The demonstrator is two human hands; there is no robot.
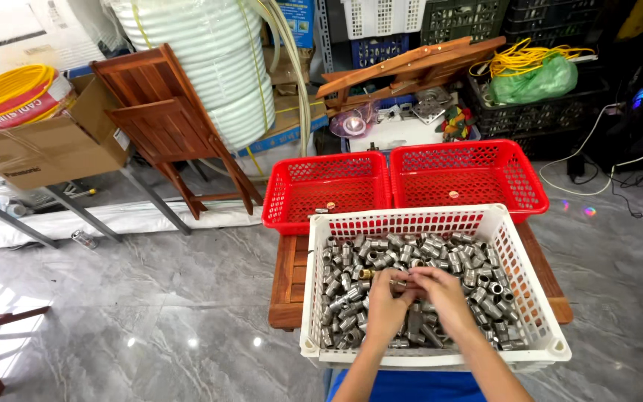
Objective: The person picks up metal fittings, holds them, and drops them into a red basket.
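Both hands meet over the white basket (537, 298) of grey metal fittings (351, 260). The left hand (386, 301) and right hand (440, 292) pinch together on one small fitting (399, 285) between their fingertips, its axis unclear. Beyond them sit two red baskets (292, 208); far left, a brown carton (46, 149).

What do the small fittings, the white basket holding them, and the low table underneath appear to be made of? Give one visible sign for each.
Small fittings: probably metal, silvery grey and shiny.
White basket: likely moulded plastic, with an even lattice of holes in its walls.
Low table: wood, reddish-brown slats with visible grain.
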